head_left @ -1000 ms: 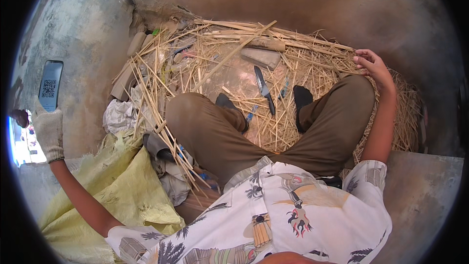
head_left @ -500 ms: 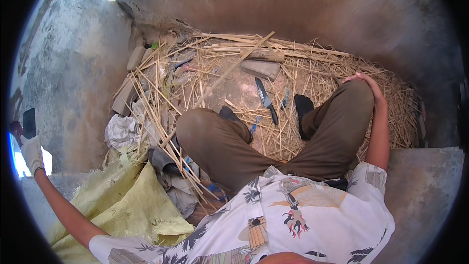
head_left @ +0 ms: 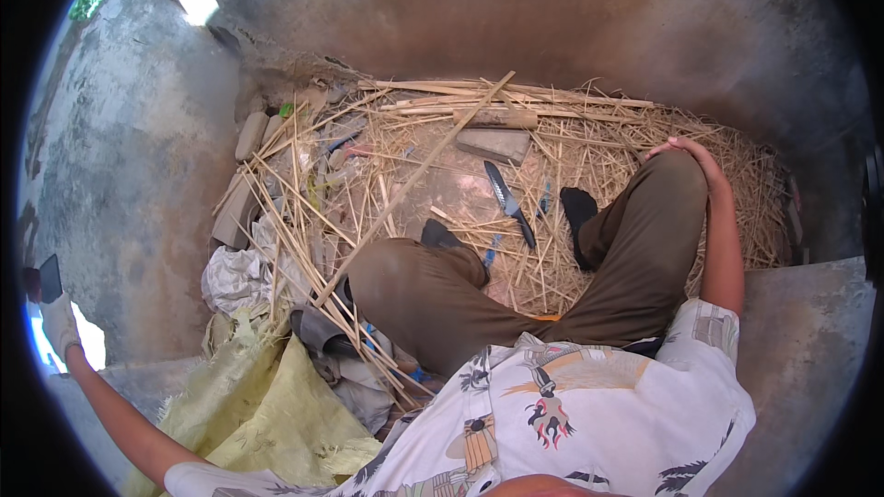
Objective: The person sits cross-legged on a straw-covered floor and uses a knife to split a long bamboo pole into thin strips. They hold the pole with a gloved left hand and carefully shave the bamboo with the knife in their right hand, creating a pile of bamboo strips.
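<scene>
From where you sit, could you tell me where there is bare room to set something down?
Free: the bare floor between the knife, the grey block and the long cane, and the concrete ledge beside your right arm. Crowded: the straw round your legs and the rags and yellow sack on the left.

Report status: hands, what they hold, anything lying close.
Left hand, gloved, out at far left, gripping a dark flat phone. Right hand empty on right knee. Knife lies untouched on straw between the feet.

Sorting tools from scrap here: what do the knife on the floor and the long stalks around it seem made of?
The dark-bladed knife looks like matt metal with a black handle, perhaps plastic. The pale yellow stalks look like dry straw or split cane: thin, stiff and fibrous.
</scene>
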The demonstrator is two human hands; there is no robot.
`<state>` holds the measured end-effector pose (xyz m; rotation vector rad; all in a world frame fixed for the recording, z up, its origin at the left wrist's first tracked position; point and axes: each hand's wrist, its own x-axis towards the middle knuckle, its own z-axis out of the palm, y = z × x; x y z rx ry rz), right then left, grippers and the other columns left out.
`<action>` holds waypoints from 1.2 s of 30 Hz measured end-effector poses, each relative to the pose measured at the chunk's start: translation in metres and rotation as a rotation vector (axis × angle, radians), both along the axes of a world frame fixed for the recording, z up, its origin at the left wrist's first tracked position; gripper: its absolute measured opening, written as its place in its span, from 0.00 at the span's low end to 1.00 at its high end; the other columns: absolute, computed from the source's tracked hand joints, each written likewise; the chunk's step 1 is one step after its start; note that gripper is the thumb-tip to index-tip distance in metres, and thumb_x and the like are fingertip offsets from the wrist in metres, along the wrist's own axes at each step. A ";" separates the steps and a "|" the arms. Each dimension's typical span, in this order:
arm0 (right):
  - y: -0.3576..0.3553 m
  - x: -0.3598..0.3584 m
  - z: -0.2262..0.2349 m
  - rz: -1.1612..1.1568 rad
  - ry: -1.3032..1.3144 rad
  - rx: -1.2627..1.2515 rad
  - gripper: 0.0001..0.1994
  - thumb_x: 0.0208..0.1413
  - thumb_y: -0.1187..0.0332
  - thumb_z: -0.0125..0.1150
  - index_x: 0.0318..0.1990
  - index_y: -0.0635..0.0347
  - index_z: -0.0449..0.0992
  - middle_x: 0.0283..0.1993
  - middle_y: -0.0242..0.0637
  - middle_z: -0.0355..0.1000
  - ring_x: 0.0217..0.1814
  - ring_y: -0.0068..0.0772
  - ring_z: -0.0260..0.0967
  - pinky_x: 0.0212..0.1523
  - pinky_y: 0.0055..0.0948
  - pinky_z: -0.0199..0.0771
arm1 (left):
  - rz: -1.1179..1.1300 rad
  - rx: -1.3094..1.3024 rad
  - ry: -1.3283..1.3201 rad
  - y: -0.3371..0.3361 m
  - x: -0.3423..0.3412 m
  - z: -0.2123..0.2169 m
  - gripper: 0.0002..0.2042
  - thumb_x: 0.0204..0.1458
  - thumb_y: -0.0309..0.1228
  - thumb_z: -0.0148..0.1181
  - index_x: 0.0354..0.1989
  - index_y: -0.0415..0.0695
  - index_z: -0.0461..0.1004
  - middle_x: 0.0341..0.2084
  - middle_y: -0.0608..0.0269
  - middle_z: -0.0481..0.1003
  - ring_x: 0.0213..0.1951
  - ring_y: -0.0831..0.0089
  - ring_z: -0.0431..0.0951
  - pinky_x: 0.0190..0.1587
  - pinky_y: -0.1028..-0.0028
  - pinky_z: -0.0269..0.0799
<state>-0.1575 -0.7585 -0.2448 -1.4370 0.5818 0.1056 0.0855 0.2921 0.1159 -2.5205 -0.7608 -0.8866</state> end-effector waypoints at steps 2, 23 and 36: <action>-0.003 -0.001 0.001 -0.018 0.016 -0.023 0.23 0.56 0.51 0.56 0.41 0.66 0.82 0.39 0.44 0.80 0.41 0.35 0.77 0.51 0.31 0.74 | 0.068 -0.004 0.064 -0.024 0.006 -0.010 0.31 0.50 0.47 0.55 0.58 0.35 0.68 0.50 0.38 0.76 0.54 0.45 0.75 0.57 0.57 0.67; 0.032 0.042 0.011 -0.051 0.144 -0.025 0.19 0.54 0.53 0.59 0.41 0.61 0.82 0.38 0.38 0.79 0.40 0.31 0.75 0.48 0.29 0.72 | 0.226 -0.018 -0.032 0.048 0.032 -0.033 0.40 0.47 0.58 0.58 0.58 0.32 0.66 0.50 0.35 0.75 0.54 0.41 0.75 0.57 0.54 0.68; 0.042 0.060 -0.001 -0.069 0.186 -0.101 0.17 0.55 0.54 0.57 0.40 0.58 0.82 0.39 0.35 0.79 0.42 0.28 0.74 0.50 0.27 0.70 | 0.288 -0.015 -0.101 0.073 0.059 -0.058 0.43 0.46 0.61 0.58 0.59 0.32 0.65 0.49 0.34 0.75 0.54 0.40 0.75 0.57 0.53 0.68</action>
